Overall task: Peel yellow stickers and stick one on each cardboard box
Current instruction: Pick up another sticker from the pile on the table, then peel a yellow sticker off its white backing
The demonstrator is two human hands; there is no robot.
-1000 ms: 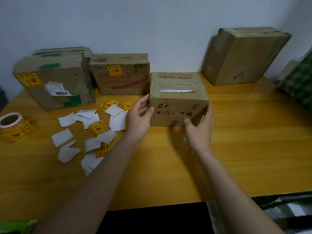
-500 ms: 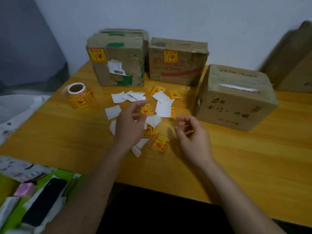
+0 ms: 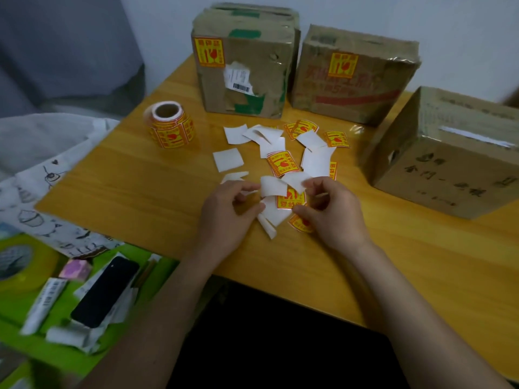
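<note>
Left hand: the left hand [image 3: 227, 217] sits low over the light wooden table [image 3: 134, 181], thumb and fingers curled in, pinching the white backing paper of the yellow-and-red square sticker [image 3: 290, 198].
Right hand: the right hand [image 3: 331, 211] is opposite and very close, fingertips curled onto the other edge of that same sticker, pinching it.
Sticker in play: held between both hands, just above the table's middle, its white backing curling up at the top.
Loose pile: a scatter of white backing squares [image 3: 228, 160] and more yellow stickers [image 3: 282, 163] lies just beyond the hands.
Roll: the roll of yellow stickers on a white core [image 3: 170, 125] stands upright to the left, well apart from the pile.
Left box: the battered brown cardboard box with green tape patches [image 3: 247, 66] stands at the back, a yellow sticker on its upper left corner.
Middle box: the brown cardboard box with red printing [image 3: 354, 77] stands beside it, a yellow sticker on its front.
Right box: the brown cardboard box with dark handwritten characters [image 3: 446, 158] is nearer, on the right; its visible faces carry no yellow sticker.
Off the table: a black phone [image 3: 105, 290] lies on a green surface at lower left.
</note>
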